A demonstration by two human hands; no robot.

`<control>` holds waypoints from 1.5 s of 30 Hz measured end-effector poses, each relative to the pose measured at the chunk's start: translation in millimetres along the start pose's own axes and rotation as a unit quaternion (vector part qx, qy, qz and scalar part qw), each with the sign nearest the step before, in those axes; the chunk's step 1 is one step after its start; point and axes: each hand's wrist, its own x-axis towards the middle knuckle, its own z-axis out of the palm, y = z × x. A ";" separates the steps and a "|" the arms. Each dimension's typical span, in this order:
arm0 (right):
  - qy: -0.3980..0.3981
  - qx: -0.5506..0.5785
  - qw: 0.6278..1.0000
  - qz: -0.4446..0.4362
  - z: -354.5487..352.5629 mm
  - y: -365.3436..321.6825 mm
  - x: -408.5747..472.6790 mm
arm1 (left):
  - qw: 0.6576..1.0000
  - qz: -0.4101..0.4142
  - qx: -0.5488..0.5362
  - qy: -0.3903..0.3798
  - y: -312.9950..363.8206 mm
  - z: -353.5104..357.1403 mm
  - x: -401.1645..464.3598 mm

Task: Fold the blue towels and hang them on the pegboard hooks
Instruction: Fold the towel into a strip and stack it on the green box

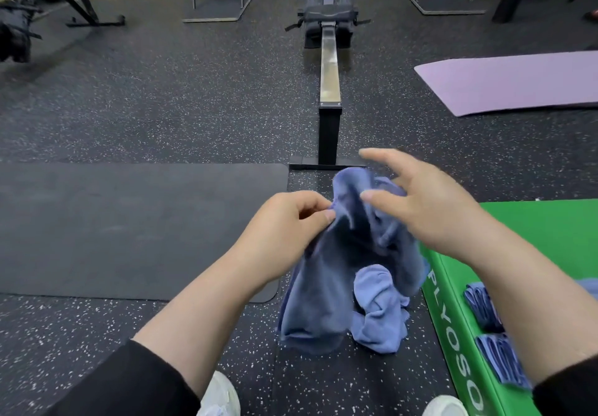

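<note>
Blue towel (326, 273): held up over the floor (161, 98), crumpled.
Left hand (284, 231): grip pinched on its top edge.
Right hand (417, 199): fingers spread above it.
Green box (550, 231): two folded towels (488, 334) are laid on it.
Rowing machine (330, 69): ahead.

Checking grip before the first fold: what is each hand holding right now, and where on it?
The left hand pinches the blue towel at its bunched top edge. The right hand hovers open above the towel, holding nothing.
</note>
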 end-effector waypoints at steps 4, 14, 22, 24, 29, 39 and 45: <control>-0.079 -0.011 0.996 -0.043 15.2 -3.9 -4.0 | 0.999 0.024 -0.031 0.009 6.9 1.3 -0.7; 0.116 -0.007 0.993 0.010 13.3 -3.0 3.5 | 0.995 -0.079 0.044 -0.043 -3.0 -2.8 -1.2; 0.008 -0.009 1.000 -0.012 10.8 1.9 1.5 | 0.999 0.014 0.046 -0.010 0.5 -4.9 -2.9; -0.047 -0.021 0.998 -0.047 18.2 -0.9 -0.4 | 0.998 0.034 0.043 -0.022 2.4 -3.0 -2.6; -0.049 -0.007 0.997 -0.051 25.4 -3.7 -0.4 | 0.998 0.029 0.047 -0.030 1.7 -2.5 -2.4; -0.041 -0.024 0.998 -0.046 29.7 -7.4 0.0 | 0.997 0.021 0.057 -0.042 2.4 -6.4 -4.4; 0.105 -0.054 0.992 0.051 7.4 11.8 6.5 | 0.987 -0.098 0.124 -0.019 -10.9 -18.8 -0.1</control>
